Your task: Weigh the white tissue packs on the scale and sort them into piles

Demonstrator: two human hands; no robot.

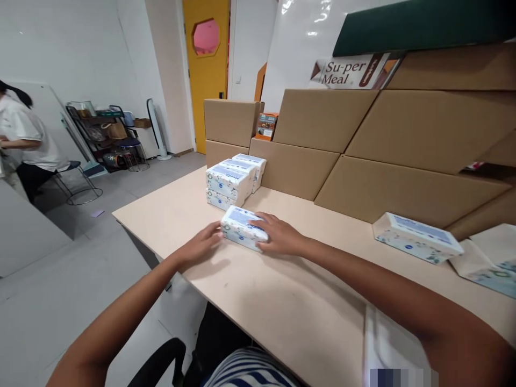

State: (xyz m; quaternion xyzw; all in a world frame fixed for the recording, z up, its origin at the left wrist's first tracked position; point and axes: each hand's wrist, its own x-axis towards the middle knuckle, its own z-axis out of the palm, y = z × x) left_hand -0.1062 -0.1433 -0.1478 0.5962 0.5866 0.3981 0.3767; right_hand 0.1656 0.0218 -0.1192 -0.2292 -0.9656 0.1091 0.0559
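Observation:
A white tissue pack (244, 228) with blue print and a leafy pattern lies on the light wooden table (322, 301), in front of my body. My right hand (280, 234) grips its right end, fingers over the top and thumb low at the front. At the opposite end, my left hand (200, 246) has its fingers stretched out, the tips at the pack's left edge; it does not wrap round the pack. Just behind, several matching tissue packs (228, 183) stand stacked in two layers. Another tissue pack (417, 239) lies farther right, beside a partly seen pack (492, 260).
Cardboard boxes (294, 166) form a wall along the table's back edge. A small orange box (266, 126) sits among them. On the left, a person in a white shirt (30, 131) is near a stool (80, 180). Below my right forearm is a white object (389, 338).

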